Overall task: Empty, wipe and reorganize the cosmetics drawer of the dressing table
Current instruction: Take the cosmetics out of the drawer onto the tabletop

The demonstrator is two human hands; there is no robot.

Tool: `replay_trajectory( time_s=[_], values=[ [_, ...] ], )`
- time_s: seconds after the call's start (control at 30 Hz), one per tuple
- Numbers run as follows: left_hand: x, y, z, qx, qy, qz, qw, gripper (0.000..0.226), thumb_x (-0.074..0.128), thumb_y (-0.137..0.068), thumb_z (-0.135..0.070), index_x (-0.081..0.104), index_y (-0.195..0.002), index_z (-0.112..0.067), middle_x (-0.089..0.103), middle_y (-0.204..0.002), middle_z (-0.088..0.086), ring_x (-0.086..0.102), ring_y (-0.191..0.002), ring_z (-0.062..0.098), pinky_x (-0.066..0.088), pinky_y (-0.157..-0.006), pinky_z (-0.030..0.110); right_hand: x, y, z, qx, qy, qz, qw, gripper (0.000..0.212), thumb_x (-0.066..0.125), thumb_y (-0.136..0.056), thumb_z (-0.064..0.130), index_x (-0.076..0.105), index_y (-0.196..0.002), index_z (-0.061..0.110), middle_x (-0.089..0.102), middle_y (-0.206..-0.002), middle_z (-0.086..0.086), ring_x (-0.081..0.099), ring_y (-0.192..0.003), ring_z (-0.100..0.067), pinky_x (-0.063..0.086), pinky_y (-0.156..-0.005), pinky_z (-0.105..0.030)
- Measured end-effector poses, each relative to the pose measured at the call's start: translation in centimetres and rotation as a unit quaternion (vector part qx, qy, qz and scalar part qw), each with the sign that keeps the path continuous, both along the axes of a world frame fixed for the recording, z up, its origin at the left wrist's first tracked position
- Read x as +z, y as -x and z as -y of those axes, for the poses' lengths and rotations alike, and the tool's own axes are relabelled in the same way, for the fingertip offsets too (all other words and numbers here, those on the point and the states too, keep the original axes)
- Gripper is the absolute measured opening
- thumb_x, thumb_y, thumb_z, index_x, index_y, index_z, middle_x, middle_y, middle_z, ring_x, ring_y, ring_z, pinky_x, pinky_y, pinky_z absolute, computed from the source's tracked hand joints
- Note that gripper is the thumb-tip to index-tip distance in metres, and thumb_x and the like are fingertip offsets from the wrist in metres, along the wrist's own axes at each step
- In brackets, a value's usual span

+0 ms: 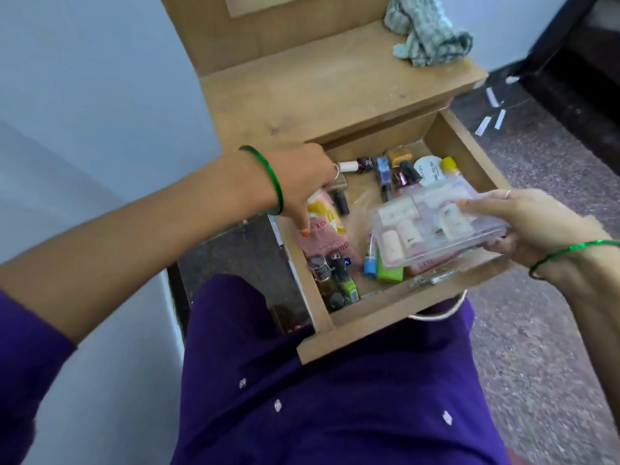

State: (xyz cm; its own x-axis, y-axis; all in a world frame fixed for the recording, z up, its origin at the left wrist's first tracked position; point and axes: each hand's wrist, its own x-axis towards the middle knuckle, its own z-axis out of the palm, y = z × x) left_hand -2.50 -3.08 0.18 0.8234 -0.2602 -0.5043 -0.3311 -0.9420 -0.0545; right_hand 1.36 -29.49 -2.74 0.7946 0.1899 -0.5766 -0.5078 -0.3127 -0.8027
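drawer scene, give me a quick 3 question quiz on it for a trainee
1. True or false: the drawer is already empty.
2. What does the right hand hold? A) clear plastic case of small bottles B) cloth C) comb
3. Where does the cloth lie?

Key
1. False: bottles and tubes lie in it.
2. A, the clear case, held over the drawer; the left hand reaches in by the pink pouch.
3. On the dressing table top, back right.

- A home, seemingly a bedroom corner: a wooden dressing table (335, 85) against a pale wall (84, 78).
- Its open drawer (396, 297) holds nail polish and cosmetics.
- A cloth (426, 38) lies on top.
- Speckled stone floor (536, 196) beside it.
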Motion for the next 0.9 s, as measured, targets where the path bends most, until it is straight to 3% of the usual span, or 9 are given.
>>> replay_trajectory(
  time_s=[0.17,0.3,0.43,0.57,0.63,0.77,0.83,0.9],
  values=[
    [3.0,3.2,0.3,0.027,-0.006,0.104,0.994,0.056,0.079,-0.069,-0.043,0.055,-0.108,-0.011,0.059,-0.109,0.009,0.056,-0.098,0.027,0.043,-0.075,0.036,1.7,1.6,0.3,-0.002,-0.005,0.040,0.999,0.004,0.066,-0.082,0.014,0.065,-0.082,0.010,0.062,-0.052,0.006,0.053,-0.045,-0.003,0.041,-0.040,-0.010],
    [5.3,6.3,-0.3,0.064,-0.008,0.183,0.981,0.058,0.072,-0.073,-0.052,0.052,-0.111,-0.013,0.058,-0.107,0.009,0.056,-0.095,0.027,0.036,-0.064,0.033,3.1,2.6,0.3,-0.012,-0.014,0.073,0.997,0.004,0.066,-0.082,0.015,0.064,-0.085,0.013,0.062,-0.069,0.002,0.056,-0.051,-0.003,0.043,-0.042,-0.010],
    [6.3,8.7,-1.8,0.126,0.010,0.249,0.960,0.059,0.070,-0.073,-0.057,0.053,-0.109,-0.013,0.060,-0.104,0.008,0.046,-0.080,0.021,0.037,-0.064,0.033,4.9,2.7,-0.1,-0.033,-0.024,0.098,0.994,0.006,0.067,-0.082,0.017,0.063,-0.082,0.013,0.058,-0.069,0.001,0.052,-0.049,-0.007,0.036,-0.038,-0.011],
    [5.9,9.6,-3.5,0.211,0.082,0.284,0.932,0.061,0.069,-0.072,-0.059,0.054,-0.107,-0.011,0.061,-0.103,0.011,0.055,-0.090,0.028,0.045,-0.071,0.039,5.8,2.5,-1.0,-0.062,-0.045,0.106,0.991,0.007,0.066,-0.083,0.018,0.062,-0.083,0.012,0.058,-0.084,-0.006,0.051,-0.049,-0.008,0.032,-0.032,-0.011],
    [5.2,9.7,-3.9,0.253,0.141,0.321,0.902,0.058,0.068,-0.075,-0.057,0.055,-0.109,-0.011,0.062,-0.104,0.011,0.057,-0.092,0.030,0.046,-0.073,0.038,5.8,2.4,-1.5,-0.072,-0.061,0.114,0.989,0.006,0.066,-0.083,0.017,0.062,-0.080,0.013,0.057,-0.087,-0.006,0.050,-0.056,-0.009,0.032,-0.032,-0.011],
    [3.9,8.9,-4.0,0.345,0.282,0.366,0.817,0.042,0.063,-0.085,-0.043,0.057,-0.111,-0.010,0.061,-0.099,0.006,0.057,-0.089,0.024,0.042,-0.073,0.030,5.5,2.4,-2.0,-0.103,-0.095,0.103,0.985,0.008,0.066,-0.083,0.019,0.061,-0.081,0.014,0.057,-0.083,-0.003,0.049,-0.050,-0.007,0.035,-0.033,-0.011],
    [2.9,7.6,-4.5,0.420,0.380,0.335,0.753,0.041,0.062,-0.086,-0.041,0.055,-0.110,-0.008,0.062,-0.101,0.006,0.060,-0.091,0.023,0.048,-0.076,0.032,5.5,2.4,-2.1,-0.110,-0.103,0.082,0.985,0.012,0.066,-0.084,0.022,0.062,-0.090,0.012,0.060,-0.086,-0.004,0.049,-0.044,-0.005,0.034,-0.032,-0.010],
    [1.9,6.3,-4.8,0.474,0.480,0.312,0.669,0.043,0.065,-0.084,-0.039,0.052,-0.111,-0.008,0.063,-0.105,0.006,0.062,-0.095,0.023,0.052,-0.086,0.040,5.6,2.2,-2.4,-0.112,-0.104,0.073,0.986,0.013,0.065,-0.085,0.021,0.061,-0.092,0.011,0.060,-0.087,-0.004,0.051,-0.042,-0.004,0.037,-0.032,-0.011]
  ],
)
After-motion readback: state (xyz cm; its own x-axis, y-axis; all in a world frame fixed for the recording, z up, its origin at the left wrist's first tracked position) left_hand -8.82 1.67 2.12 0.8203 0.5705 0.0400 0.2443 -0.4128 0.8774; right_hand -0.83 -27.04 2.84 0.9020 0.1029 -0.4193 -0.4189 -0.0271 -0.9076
